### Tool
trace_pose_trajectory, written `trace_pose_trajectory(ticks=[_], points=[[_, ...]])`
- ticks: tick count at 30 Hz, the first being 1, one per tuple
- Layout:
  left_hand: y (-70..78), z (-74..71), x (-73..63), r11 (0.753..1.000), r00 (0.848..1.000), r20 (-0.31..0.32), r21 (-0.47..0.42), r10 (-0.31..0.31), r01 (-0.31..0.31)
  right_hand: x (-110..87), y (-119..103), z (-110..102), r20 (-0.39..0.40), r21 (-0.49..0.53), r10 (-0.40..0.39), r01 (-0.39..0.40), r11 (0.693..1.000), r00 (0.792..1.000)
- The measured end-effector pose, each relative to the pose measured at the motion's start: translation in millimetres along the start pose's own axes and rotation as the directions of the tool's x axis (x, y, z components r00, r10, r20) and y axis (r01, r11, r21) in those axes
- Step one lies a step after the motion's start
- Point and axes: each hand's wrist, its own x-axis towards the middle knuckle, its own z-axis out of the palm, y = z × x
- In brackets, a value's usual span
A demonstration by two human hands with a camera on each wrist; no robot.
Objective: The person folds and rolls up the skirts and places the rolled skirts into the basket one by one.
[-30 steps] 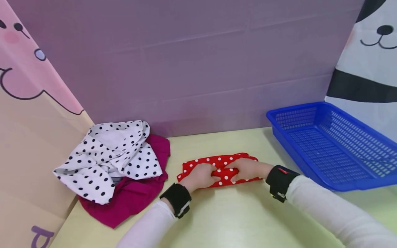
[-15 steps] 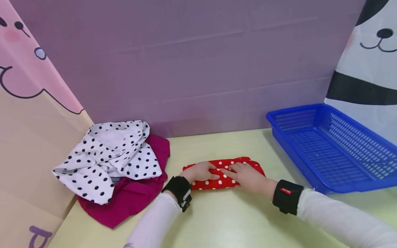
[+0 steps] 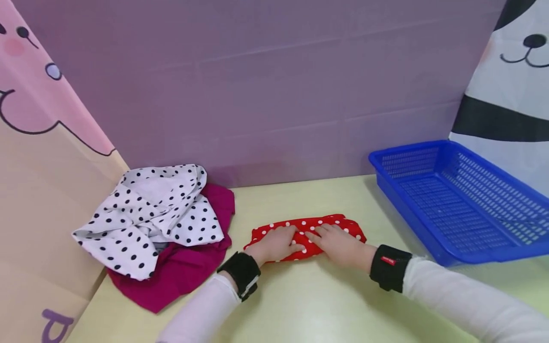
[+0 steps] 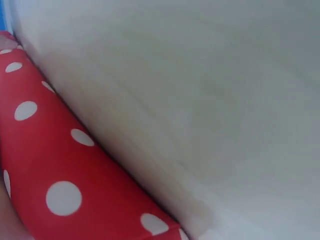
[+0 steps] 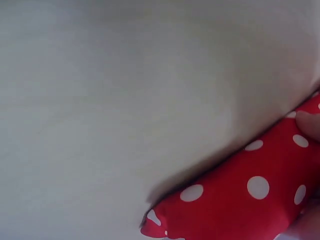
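A red cloth with white dots (image 3: 309,248), folded into a long narrow bundle, lies on the pale table in front of me. My left hand (image 3: 276,244) rests on its left half, fingers extended and thumb towards the middle. From the other side my right hand (image 3: 340,245) lies over the right half, fingers spread and pressing down. The left wrist view shows the smooth near side of the red cloth (image 4: 65,165) against the tabletop. In the right wrist view, a fingertip (image 5: 310,124) touches the cloth's edge. The palms hide part of the bundle.
At the left, a white cloth with black dots (image 3: 188,228) lies crumpled on a magenta cloth (image 3: 180,276). A blue plastic basket (image 3: 411,216) stands at the right. Behind the table (image 3: 300,305) rises a purple backdrop (image 3: 274,105).
My fingers, bunched at the middle of the red cloth a second ago, now lie flatter across it. The right hand has opened out. The red bundle looks slightly narrower.
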Motion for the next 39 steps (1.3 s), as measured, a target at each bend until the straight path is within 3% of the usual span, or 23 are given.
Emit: trace_pose_trajectory(ticks=[4, 8, 12, 17, 20, 28, 32, 34, 35, 37, 39], points=[[-1.0, 2.6, -4.4, 0.996, 0.998, -0.045, 0.084, 0.048, -0.044, 4.8, 2.1, -4.2, 0.013, 0.061, 0.0, -0.001, 0.998, 1.0], [0.6, 8.3, -5.8, 0.969, 0.99, -0.078, 0.227, 0.115, -0.095, 6.0, 3.7, -7.8, 0.019, 0.117, 0.012, -0.014, 0.993, 1.0], [3.3, 9.3, -6.8, 0.959, 0.985, -0.096, 0.26, 0.14, -0.111, 6.0, 6.0, -9.6, 0.032, 0.175, 0.013, -0.019, 0.984, 0.999], [5.3, 5.2, -7.7, 0.968, 0.984, -0.108, 0.224, 0.14, -0.113, 8.4, 12.0, -9.9, 0.033, 0.213, -0.009, 0.002, 0.977, 0.999], [7.2, 2.4, -7.3, 0.976, 0.988, -0.101, 0.198, 0.115, -0.093, 10.1, 16.5, -11.8, 0.046, 0.286, -0.017, 0.003, 0.958, 0.999], [4.0, -3.2, 1.2, 1.0, 1.0, 0.012, -0.012, 0.004, -0.003, 15.0, 29.1, -18.6, 0.248, 0.516, 0.041, -0.168, 0.84, 0.968], [-2.3, -8.5, 8.5, 0.99, 0.995, 0.095, -0.134, -0.038, 0.051, 12.9, 30.3, -14.0, 0.244, 0.562, 0.067, -0.197, 0.803, 0.967], [-5.1, -10.9, 10.7, 0.979, 0.99, 0.129, -0.189, -0.048, 0.073, 8.2, 27.4, -10.8, 0.178, 0.517, 0.058, -0.144, 0.844, 0.982], [-6.3, -11.8, 11.4, 0.973, 0.988, 0.142, -0.214, -0.052, 0.082, 5.6, 25.2, -8.4, 0.137, 0.46, 0.05, -0.108, 0.881, 0.989], [-8.3, -13.0, 11.9, 0.968, 0.986, 0.156, -0.233, -0.056, 0.092, 0.7, 18.2, -3.2, 0.05, 0.259, 0.023, -0.035, 0.965, 0.998], [-9.7, -13.7, 11.4, 0.967, 0.985, 0.163, -0.236, -0.059, 0.097, -2.4, 9.8, 0.5, -0.002, 0.008, 0.008, -0.008, 1.0, 1.0]])
